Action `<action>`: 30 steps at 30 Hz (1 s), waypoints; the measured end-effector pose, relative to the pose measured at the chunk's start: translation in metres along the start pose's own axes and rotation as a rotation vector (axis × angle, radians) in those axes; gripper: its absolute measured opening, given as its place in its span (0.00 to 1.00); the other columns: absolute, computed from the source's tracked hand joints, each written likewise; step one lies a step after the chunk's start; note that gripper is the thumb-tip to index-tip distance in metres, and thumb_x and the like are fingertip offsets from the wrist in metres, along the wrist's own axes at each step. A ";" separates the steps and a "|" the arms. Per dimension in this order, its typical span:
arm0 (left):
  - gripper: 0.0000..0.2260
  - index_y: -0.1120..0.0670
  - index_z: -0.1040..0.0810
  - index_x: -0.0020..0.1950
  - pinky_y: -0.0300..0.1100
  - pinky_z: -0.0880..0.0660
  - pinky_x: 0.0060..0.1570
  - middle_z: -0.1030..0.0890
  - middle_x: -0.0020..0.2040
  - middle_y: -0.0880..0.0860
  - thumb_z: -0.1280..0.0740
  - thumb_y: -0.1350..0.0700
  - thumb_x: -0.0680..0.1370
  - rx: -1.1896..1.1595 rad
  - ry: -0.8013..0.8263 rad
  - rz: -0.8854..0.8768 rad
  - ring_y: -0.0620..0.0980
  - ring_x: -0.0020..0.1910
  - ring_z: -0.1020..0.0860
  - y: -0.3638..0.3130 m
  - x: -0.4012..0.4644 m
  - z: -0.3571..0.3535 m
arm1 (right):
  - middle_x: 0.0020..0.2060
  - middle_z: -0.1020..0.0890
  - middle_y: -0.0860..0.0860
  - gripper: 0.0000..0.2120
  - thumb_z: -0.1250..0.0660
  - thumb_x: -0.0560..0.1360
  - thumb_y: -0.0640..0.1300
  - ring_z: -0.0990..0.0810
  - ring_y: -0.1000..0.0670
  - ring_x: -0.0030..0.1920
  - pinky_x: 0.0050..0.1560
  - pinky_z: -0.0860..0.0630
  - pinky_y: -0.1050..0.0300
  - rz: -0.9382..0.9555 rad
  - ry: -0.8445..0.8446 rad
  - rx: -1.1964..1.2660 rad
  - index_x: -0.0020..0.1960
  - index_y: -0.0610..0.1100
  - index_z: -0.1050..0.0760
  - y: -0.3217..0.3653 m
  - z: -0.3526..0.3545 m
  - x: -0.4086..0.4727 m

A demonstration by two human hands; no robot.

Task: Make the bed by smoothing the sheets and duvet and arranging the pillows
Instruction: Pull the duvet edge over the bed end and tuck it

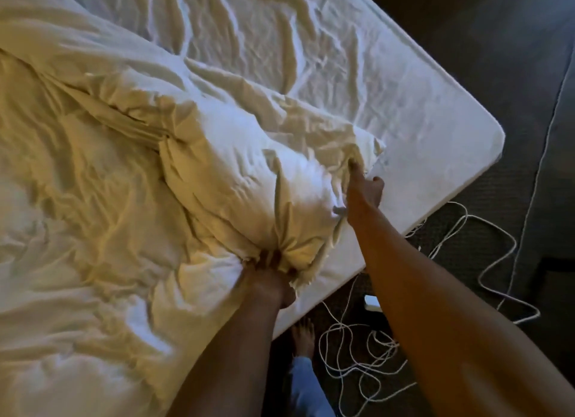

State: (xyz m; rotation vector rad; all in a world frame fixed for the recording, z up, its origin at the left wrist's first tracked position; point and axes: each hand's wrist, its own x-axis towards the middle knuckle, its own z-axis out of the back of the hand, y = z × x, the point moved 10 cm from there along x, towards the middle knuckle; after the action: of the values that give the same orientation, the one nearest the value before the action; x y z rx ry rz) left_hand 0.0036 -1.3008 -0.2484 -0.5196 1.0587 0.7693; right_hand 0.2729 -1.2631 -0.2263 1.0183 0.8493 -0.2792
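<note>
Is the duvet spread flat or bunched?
Bunched. The duvet is heaped in folds; the left hand and right hand grip its edge, sheet bare beyond.

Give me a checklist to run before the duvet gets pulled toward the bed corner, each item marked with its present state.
1. Left hand grips a bunched fold of the duvet: ok.
2. Right hand pinches the duvet's edge: ok.
3. Duvet lies flat: not ok, it is heaped and creased.
4. Sheet smooth: not ok, ridged with wrinkles.
5. Floor by the feet free of snags: not ok, a white cord lies tangled there.
6. Pillows in place: cannot tell, none in view.
</note>
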 end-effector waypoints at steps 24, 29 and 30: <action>0.33 0.48 0.17 0.56 0.46 0.23 0.48 0.15 0.49 0.51 0.29 0.24 0.64 -1.859 -0.660 0.210 0.53 0.45 0.18 0.279 -0.267 0.035 | 0.40 0.18 0.49 0.07 0.28 0.70 0.51 0.17 0.50 0.44 0.46 0.21 0.48 0.860 1.140 -0.727 0.48 0.56 0.22 -0.119 -0.110 -0.435; 0.19 0.62 0.21 0.66 0.50 0.23 0.56 0.19 0.62 0.63 0.32 0.50 0.81 -1.478 -0.960 0.636 0.64 0.61 0.21 0.329 -0.334 -0.064 | 0.47 0.17 0.52 0.12 0.31 0.70 0.43 0.17 0.49 0.51 0.51 0.22 0.53 0.938 1.236 -1.017 0.51 0.53 0.18 -0.205 -0.113 -0.487; 0.18 0.61 0.22 0.66 0.52 0.23 0.58 0.19 0.62 0.64 0.33 0.51 0.82 -1.533 -0.980 0.700 0.65 0.61 0.22 0.333 -0.342 -0.099 | 0.49 0.17 0.52 0.14 0.32 0.69 0.44 0.18 0.49 0.53 0.52 0.23 0.55 0.925 1.243 -1.113 0.54 0.53 0.17 -0.221 -0.112 -0.492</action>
State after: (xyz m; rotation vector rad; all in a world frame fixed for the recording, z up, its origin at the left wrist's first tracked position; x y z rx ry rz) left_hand -0.4045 -1.2642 0.0158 -0.8681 -0.5205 2.1584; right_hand -0.2318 -1.3682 -0.0321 0.3025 1.2398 1.6102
